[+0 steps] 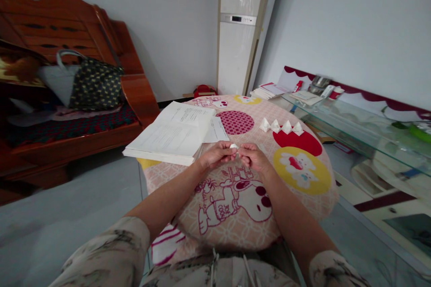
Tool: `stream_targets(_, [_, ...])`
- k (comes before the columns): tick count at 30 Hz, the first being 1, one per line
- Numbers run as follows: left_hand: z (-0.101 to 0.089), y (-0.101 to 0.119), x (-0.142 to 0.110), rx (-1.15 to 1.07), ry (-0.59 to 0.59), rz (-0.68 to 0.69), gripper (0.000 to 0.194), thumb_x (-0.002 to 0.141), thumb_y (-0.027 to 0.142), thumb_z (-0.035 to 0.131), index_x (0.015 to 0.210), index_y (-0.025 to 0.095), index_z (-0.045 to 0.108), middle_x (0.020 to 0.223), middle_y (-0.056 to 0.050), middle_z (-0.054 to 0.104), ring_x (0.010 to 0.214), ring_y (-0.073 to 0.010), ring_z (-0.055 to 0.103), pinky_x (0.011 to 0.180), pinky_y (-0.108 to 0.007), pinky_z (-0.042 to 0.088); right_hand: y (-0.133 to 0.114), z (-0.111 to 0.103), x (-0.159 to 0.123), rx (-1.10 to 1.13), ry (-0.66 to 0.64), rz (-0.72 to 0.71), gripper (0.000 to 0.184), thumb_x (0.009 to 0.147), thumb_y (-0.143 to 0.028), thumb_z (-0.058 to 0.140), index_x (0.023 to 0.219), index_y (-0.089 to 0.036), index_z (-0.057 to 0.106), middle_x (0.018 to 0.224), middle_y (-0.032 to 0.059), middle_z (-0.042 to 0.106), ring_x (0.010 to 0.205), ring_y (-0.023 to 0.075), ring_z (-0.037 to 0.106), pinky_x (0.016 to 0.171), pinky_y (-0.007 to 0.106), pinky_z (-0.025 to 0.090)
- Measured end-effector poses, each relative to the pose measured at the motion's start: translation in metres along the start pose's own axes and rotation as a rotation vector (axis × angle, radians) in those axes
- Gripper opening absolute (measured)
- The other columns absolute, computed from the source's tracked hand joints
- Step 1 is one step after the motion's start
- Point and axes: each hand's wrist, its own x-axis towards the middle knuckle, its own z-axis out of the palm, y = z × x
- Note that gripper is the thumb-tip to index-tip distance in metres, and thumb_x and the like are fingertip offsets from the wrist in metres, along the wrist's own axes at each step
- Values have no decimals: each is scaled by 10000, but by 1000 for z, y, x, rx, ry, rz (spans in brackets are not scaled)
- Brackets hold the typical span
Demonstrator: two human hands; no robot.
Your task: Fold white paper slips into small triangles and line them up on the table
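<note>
A small piece of folded white paper (233, 146) is pinched between the fingertips of both hands, above the patterned tablecloth (215, 240). My left hand (218, 154) grips it from the left, fingers curled. From the other side my right hand (253, 157) closes on it with thumb and fingers. Most of the paper is covered by the fingers. Beyond my right hand, several folded white paper shapes (287, 127) with pointed tops stand in a row. An open thick book (168, 132) lies left of my hands, with a loose printed sheet (217, 131) beside it.
A stack of papers (268, 91) rests at the table's far edge. To the right stands a glass-topped cabinet (357, 121) bearing a metal container and other small items. A wooden bench (133, 98) with bags is at left; a tall white air conditioner (237, 54) stands behind.
</note>
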Motion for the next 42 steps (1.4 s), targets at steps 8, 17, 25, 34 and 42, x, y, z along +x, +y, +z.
stream_targets(8, [9,0,0,-52,-16,51,376,716,431,843,730,111,644,629,-12,650,428,-29,415,411,-178,217,1,6,2,195,33,-43,429,634,-411,820,537,-212,452,379,-116,326,288,31,246,295,184,229])
stream_targets(17, [2,-6,4,19,61,45,387,728,472,805,718,115,655,565,12,619,366,-27,357,363,-195,174,0,2,1,52,46,-44,330,735,-462,759,655,-188,593,415,-104,387,302,56,352,318,193,273])
stream_targets(25, [6,-5,2,102,114,-17,391,836,516,671,735,139,649,554,-6,635,360,-50,409,378,-209,202,-2,-3,-3,-44,136,-56,291,703,-408,726,587,-195,567,390,-91,406,291,73,386,317,207,283])
stream_targets(34, [8,-9,1,195,228,14,472,849,618,620,722,163,616,473,44,503,363,-63,375,397,-221,198,-3,-2,0,-49,213,-111,316,688,-445,746,611,-194,569,457,-76,480,288,54,362,294,208,227])
stream_targets(42, [5,-11,2,407,270,39,517,858,661,587,658,185,572,459,53,466,361,-64,326,414,-240,187,-1,-10,-1,-38,201,-103,334,728,-452,726,595,-203,549,407,-78,441,308,89,429,326,219,307])
